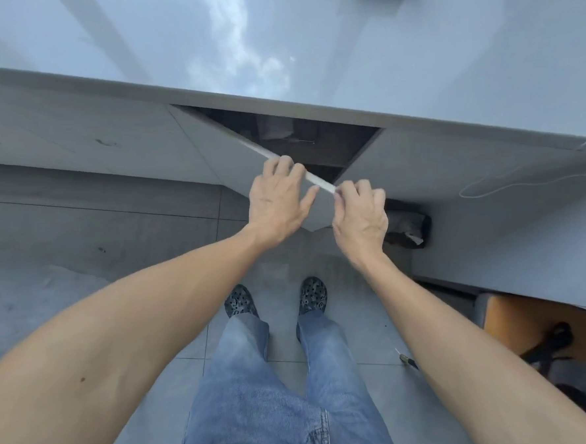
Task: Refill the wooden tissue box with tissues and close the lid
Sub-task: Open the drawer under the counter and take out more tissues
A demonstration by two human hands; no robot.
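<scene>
Now both hands grip the cabinet door (211, 148) below the countertop (342, 47), left hand (276, 202) curled over its top edge, right hand (359, 214) pinching its corner, presumably hunting tissues; tissue box itself unseen.

bench (341, 30): glossy pale grey, with white cloud-like reflections
door (211, 141): flat light grey, paler edge
cupboard (314, 141): dark brown inside
floor (79, 235): grey tiles, thin dark joints
jeans (261, 395): faded blue denim
shoes (311, 294): black, speckled with pale holes
chair (531, 324): orange-brown seat, black frame
cord (522, 180): white
</scene>
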